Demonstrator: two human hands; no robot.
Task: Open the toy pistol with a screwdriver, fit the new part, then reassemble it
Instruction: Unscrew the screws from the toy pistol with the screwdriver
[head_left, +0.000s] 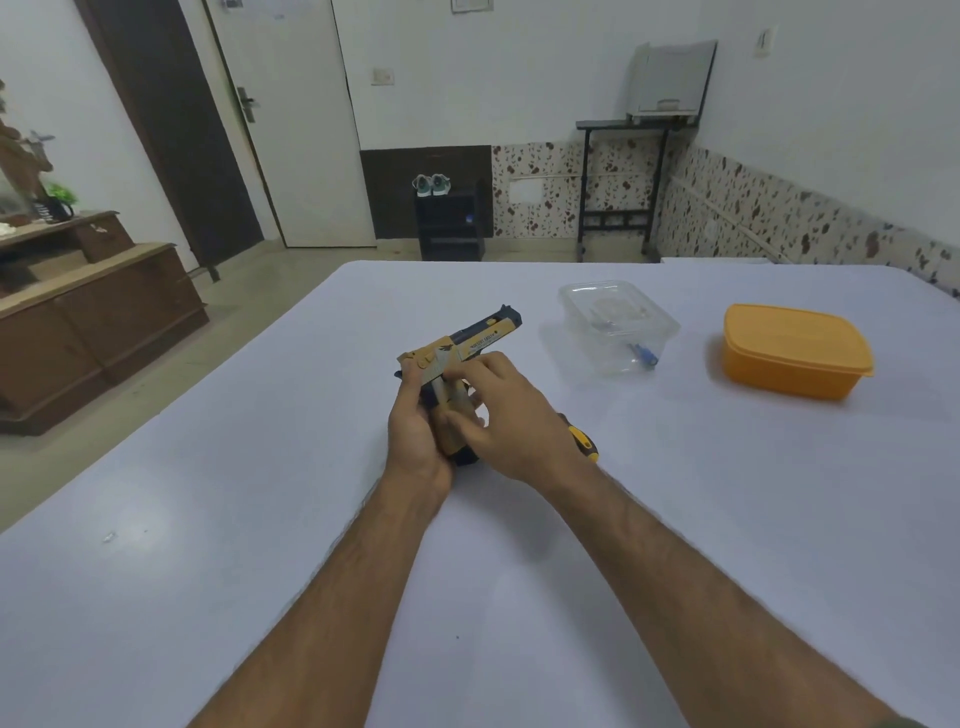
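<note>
Two bare forearms reach over the white table (208, 519). Left hand (415, 431) grips the handle of the toy pistol (460, 353), held above the table's middle. Right hand (511, 415) pinches its side with curled fingers. Beside this hand lies a yellow-black screwdriver (583, 444). Further right stand a clear container (618, 325) and an orange box (795, 351).

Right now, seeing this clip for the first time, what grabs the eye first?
The tan-and-black toy pistol, held mid-table with the left hand gripping its handle and the right hand fingering its side. Next, the lidded orange plastic box on the white table at far right, a clear plastic container beside it.
</note>
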